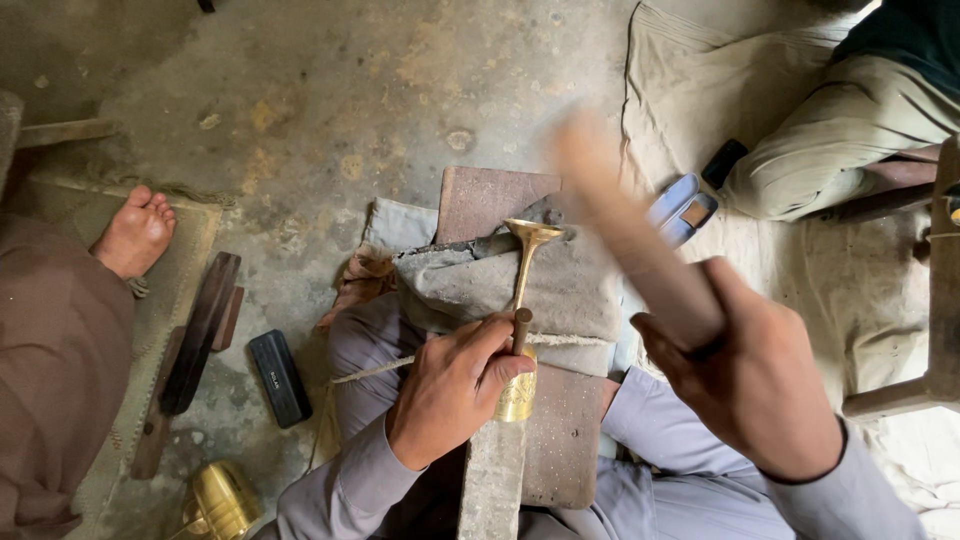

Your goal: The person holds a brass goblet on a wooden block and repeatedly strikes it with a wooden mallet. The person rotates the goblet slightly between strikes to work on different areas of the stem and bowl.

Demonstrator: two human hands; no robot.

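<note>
Landmark: the brass goblet-shaped piece, lying on a grey padded block across the person's lap, flared mouth pointing away from the person, stem running back to an engraved brass base held in the left hand.

Far left of the brass piece: another person's brown garment and bare foot, resting on a worn mat.

Left of the brass piece, on the concrete floor: a dark wooden bar lying over a paler strip; next to it a black rectangular case. Below these, at the lower frame edge, a rounded brass vessel.

At the brass piece: left hand, closed around the engraved base, also gripping a short dark punch set upright against the stem. A cord runs from under this hand to the left. Beneath the padded block, a reddish-brown board; nearer the person, a long grey wooden plank.

Right of the brass piece: right hand, clenched on a pale wooden mallet, raised above the block and blurred.

Beyond the mallet: a blue sandal and a small dark flat object on a beige cloth.

Far right: a second person's khaki-clad leg, and a wooden frame at the frame edge.
</note>
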